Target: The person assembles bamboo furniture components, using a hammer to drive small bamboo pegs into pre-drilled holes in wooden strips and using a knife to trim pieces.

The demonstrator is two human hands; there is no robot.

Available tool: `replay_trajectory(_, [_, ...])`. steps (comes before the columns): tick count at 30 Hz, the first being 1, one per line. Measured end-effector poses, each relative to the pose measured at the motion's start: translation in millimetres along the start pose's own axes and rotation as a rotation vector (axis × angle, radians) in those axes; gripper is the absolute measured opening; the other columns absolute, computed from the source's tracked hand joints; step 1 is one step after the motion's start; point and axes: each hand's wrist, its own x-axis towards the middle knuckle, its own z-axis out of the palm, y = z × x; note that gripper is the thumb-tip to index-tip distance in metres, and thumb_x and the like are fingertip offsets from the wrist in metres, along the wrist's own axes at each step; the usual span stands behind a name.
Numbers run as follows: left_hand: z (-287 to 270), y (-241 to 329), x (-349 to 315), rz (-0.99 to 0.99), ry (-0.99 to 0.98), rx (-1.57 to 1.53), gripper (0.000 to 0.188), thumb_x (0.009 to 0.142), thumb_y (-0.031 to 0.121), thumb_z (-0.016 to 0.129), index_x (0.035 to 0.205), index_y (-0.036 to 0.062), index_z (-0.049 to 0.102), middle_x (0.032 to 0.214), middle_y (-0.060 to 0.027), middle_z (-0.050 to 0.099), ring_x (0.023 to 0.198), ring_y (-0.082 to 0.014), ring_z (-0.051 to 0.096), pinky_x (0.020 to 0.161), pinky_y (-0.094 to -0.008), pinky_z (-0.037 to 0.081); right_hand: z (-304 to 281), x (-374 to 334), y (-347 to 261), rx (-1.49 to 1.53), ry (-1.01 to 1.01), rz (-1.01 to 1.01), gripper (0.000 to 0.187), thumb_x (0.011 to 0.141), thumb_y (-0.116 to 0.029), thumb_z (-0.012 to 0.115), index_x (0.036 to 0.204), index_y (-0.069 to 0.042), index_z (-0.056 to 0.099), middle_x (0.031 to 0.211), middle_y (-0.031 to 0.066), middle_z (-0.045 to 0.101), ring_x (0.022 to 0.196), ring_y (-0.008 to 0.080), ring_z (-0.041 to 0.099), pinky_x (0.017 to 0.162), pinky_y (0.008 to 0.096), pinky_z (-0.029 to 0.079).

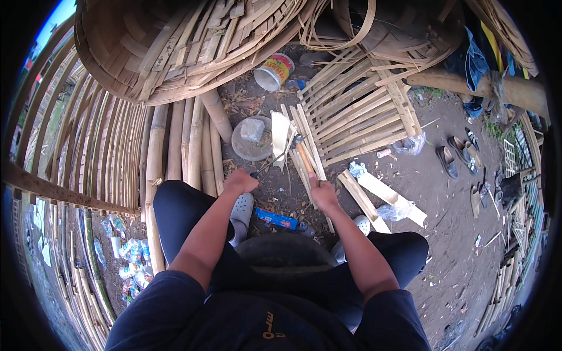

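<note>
My left hand (240,182) is closed around the dark handle of a thin, blade-like metal tool (268,165). Its far end slants up toward the right, and its exact kind is too small to tell. In my right hand (323,193) is a hammer (302,155) with a wooden handle, its dark head pointing away from me. The head and the end of the thin tool look close together; whether they touch I cannot tell. Just beyond stands a pale split bamboo piece (279,131), beside several narrow bamboo strips (301,131).
A grey block (252,130) rests on a round base (241,151). Large woven bamboo baskets (140,52) hang over the far side. A slatted bamboo panel (357,111), bamboo poles (175,146), a bucket (273,72), a blue packet (276,219) and sandals (448,162) lie around.
</note>
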Motion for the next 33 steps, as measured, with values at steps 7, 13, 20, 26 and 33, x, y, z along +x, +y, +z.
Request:
replay_trajectory(7, [2.9, -2.9, 3.1, 0.037, 0.014, -0.002, 0.051, 0.070, 0.023, 0.058, 0.112, -0.0050, 0.062, 0.120, -0.0232, 0.061, 0.114, -0.0337, 0.058, 0.098, -0.0385, 0.046, 0.1, 6.9, -2.7, -0.009, 0.173, -0.197, 0.064, 0.095, -0.052, 0.042, 0.082, 0.007, 0.064, 0.072, 0.0263, 0.062, 0.070, 0.0386, 0.064, 0.069, 0.0432, 0.050])
replay_trajectory(13, [5.8, -3.0, 10.3, 0.052, -0.014, -0.034, 0.046, 0.069, 0.021, 0.057, 0.105, -0.0064, 0.065, 0.112, -0.0247, 0.064, 0.108, -0.0342, 0.062, 0.093, -0.0384, 0.048, -1.4, 4.3, -5.6, 0.391, 0.402, -0.558, 0.061, 0.099, -0.046, 0.038, 0.074, 0.006, 0.059, 0.063, 0.0209, 0.059, 0.055, 0.0324, 0.056, 0.060, 0.0430, 0.046])
replay_trajectory(20, [3.6, -5.0, 11.7, 0.016, -0.091, -0.034, 0.043, 0.067, 0.020, 0.057, 0.100, -0.0069, 0.066, 0.099, -0.0241, 0.068, 0.095, -0.0324, 0.067, 0.083, -0.0378, 0.052, 3.4, 20.1, 14.0, 0.051, 0.368, -0.143, 0.069, 0.098, -0.051, 0.036, 0.072, 0.007, 0.061, 0.065, 0.0206, 0.063, 0.062, 0.0360, 0.064, 0.062, 0.0467, 0.048])
replay_trajectory(26, [2.7, -9.5, 11.1, 0.043, -0.032, -0.072, 0.041, 0.067, 0.022, 0.059, 0.095, -0.0067, 0.068, 0.091, -0.0234, 0.069, 0.088, -0.0301, 0.069, 0.079, -0.0374, 0.053, -28.3, 22.7, -42.6, 0.575, 0.496, -0.559, 0.056, 0.104, -0.033, 0.034, 0.056, -0.005, 0.031, 0.049, -0.0025, 0.032, 0.046, 0.0071, 0.030, 0.043, 0.0293, 0.028])
replay_trajectory(33, [29.9, -31.0, 55.7, -0.042, -0.104, -0.351, 0.027, 0.065, 0.020, 0.060, 0.073, -0.0044, 0.067, 0.067, -0.0175, 0.067, 0.058, -0.0248, 0.066, 0.058, -0.0343, 0.052, 63.3, 11.4, 25.3, -0.006, 0.217, -0.043, 0.067, 0.095, -0.051, 0.039, 0.079, 0.008, 0.067, 0.081, 0.0329, 0.063, 0.085, 0.0474, 0.063, 0.081, 0.0504, 0.049])
